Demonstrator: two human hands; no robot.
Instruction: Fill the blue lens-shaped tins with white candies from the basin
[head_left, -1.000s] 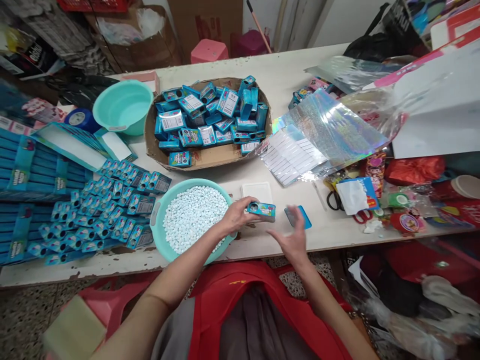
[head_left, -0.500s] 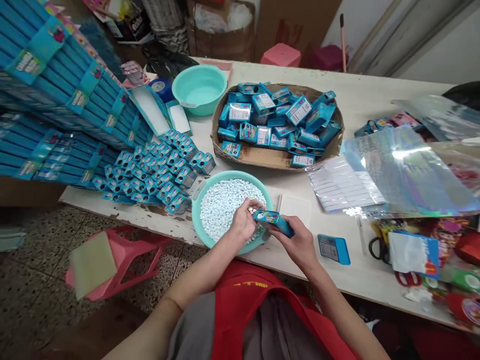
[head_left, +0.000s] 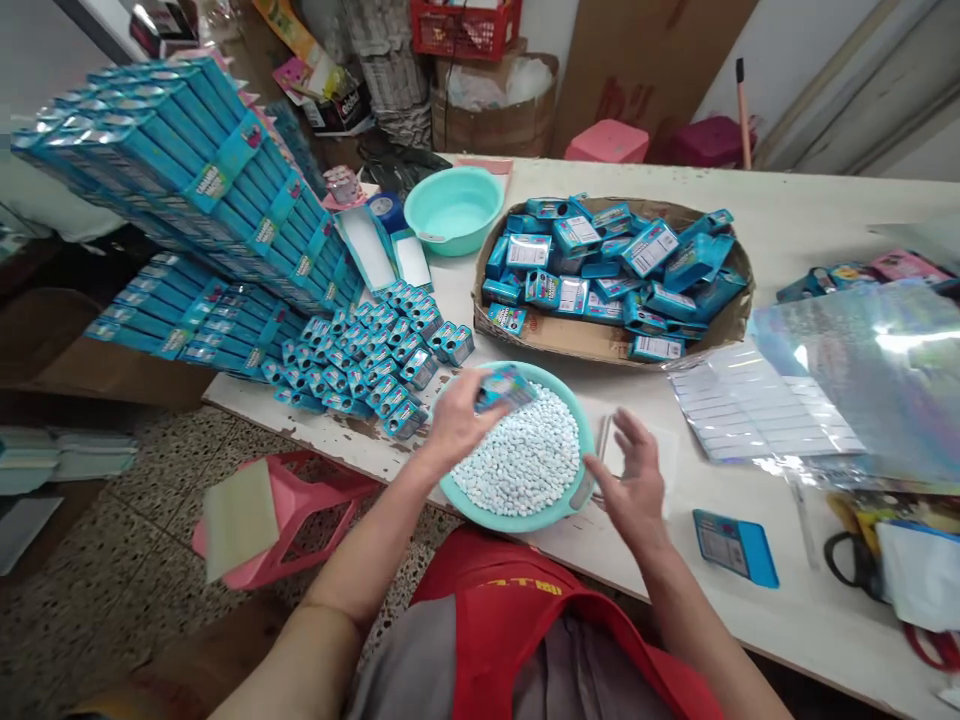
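My left hand [head_left: 459,425] grips a small blue printed box [head_left: 504,388], blurred by motion, over the left part of a turquoise basin [head_left: 469,508]. Small white pellets [head_left: 521,450], perhaps candies, fill much of that basin. On its right side, my right hand [head_left: 634,480] is held with fingers apart and nothing in it, close to the rim. Rows of small blue boxes [head_left: 367,350] with round holes in their ends stand left of the basin. Beyond it, a cut-down cardboard carton [head_left: 570,338] holds several more blue boxes [head_left: 651,248].
Tall stacks of blue packs [head_left: 225,200] rise at the left. A second turquoise basin [head_left: 454,205] stands at the back. Clear plastic sheets [head_left: 862,360], a flat blue case [head_left: 735,548] and scissors [head_left: 851,560] lie to the right. A pink stool [head_left: 300,510] is below the table's left edge.
The blue box has passed from my right hand to my left, which has moved left with it. My right hand has let go and opened. The view has shifted left.
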